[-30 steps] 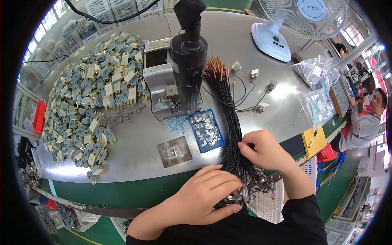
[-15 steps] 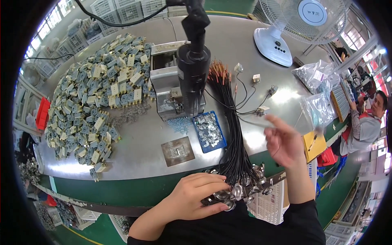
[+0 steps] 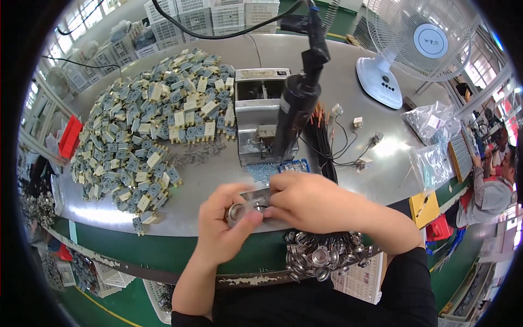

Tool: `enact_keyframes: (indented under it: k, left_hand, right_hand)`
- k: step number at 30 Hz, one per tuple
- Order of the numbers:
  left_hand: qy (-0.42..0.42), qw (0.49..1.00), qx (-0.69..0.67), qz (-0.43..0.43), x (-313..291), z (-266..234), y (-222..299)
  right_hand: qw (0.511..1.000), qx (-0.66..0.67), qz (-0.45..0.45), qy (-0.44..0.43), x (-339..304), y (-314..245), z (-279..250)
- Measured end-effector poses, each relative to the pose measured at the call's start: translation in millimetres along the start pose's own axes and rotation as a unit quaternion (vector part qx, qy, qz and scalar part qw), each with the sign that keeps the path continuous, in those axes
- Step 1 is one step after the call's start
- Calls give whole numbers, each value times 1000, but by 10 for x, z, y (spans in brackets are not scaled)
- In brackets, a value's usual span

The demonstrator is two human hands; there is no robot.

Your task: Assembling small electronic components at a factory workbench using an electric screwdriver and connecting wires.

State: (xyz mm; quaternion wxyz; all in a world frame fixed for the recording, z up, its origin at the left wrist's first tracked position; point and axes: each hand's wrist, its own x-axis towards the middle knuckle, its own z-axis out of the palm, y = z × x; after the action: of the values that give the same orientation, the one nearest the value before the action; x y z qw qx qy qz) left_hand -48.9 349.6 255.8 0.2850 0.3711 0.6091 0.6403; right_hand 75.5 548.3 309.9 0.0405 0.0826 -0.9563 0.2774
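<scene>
My left hand (image 3: pixel 220 226) is closed around a round silver metal piece (image 3: pixel 236 214), held between thumb and fingers above the table's front edge. Close against it, my right hand (image 3: pixel 305 201) has its fingertips pinched together; what they hold is hidden. Both hands hover over a flat metal plate (image 3: pixel 255 195), mostly covered by them. Under my right forearm lies a bundle of black cables (image 3: pixel 321 146), with round metal ends (image 3: pixel 320 256) clustered at the table edge and orange tips at the far end. A blue tray (image 3: pixel 297 165) of small metal parts shows partly behind my right hand.
A black screwdriver-like tool (image 3: pixel 298 106) hangs over a metal fixture (image 3: pixel 261 122). Left of it spreads a large heap of grey-and-cream switch-like blocks (image 3: pixel 158 128). Blue screws (image 3: pixel 262 173) lie before the fixture. A white fan (image 3: pixel 379 82), plastic bags (image 3: pixel 430 122) and a co-worker (image 3: pixel 487 191) are rightward.
My left hand has left the cluster of round metal ends and moved up over the plate with one round piece. My right hand has swung in from the right to meet it.
</scene>
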Motion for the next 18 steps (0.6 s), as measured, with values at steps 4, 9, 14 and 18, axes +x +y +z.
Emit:
enact_keyframes:
  k: [4,9,14,18]
  left_hand:
    - [-21,994,104,38,115,-180,88]
    - [-1,996,-64,-58,111,-267,16]
    - [8,968,-232,-91,98,-174,-297]
    - [4,930,-360,-73,118,-77,-376]
  right_hand:
    - [995,89,39,-11,134,26,203]
    - [978,194,55,53,156,-58,290]
    - [980,181,74,43,23,-16,290]
    - [976,189,86,65,13,-24,232]
